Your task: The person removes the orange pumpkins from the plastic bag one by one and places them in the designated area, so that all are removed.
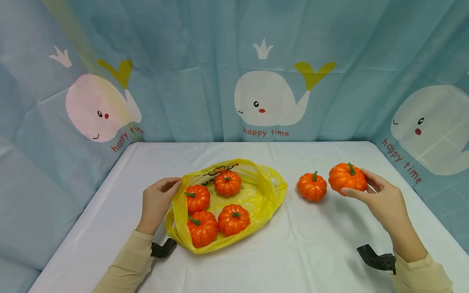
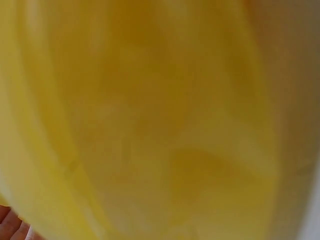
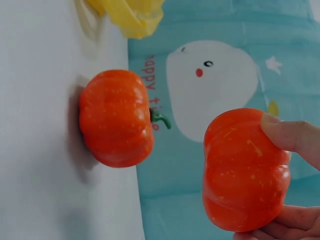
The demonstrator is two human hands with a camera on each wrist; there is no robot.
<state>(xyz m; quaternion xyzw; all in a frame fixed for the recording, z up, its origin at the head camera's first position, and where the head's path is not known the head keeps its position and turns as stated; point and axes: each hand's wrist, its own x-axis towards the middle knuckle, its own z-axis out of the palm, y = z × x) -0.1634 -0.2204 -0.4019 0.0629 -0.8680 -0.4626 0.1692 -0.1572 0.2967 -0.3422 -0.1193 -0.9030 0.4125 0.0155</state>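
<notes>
At the left rim of a yellow plastic bag [image 1: 256, 203], my left hand [image 1: 156, 203] pinches the edge, its fingertips partly hidden. The bag's mouth gapes toward me, and several small orange pumpkins with green stems lie inside, one of them a pumpkin [image 1: 234, 220] at the front. The left wrist view is mostly blurred yellow bag [image 2: 150, 120], with bits of fingers in the lower left corner. My right hand [image 1: 384, 201] grips an orange pumpkin [image 1: 346, 178] from its right side, raised off the table. Beside it, another pumpkin [image 1: 312, 187] stands upright on the table.
A white cloth covers the table [image 1: 315, 252]. Behind it and along both sides hangs a blue curtain [image 1: 205, 81] printed with whales. Black straps [image 1: 377, 257] sit at both wrists, below the sleeves' cuffs.
</notes>
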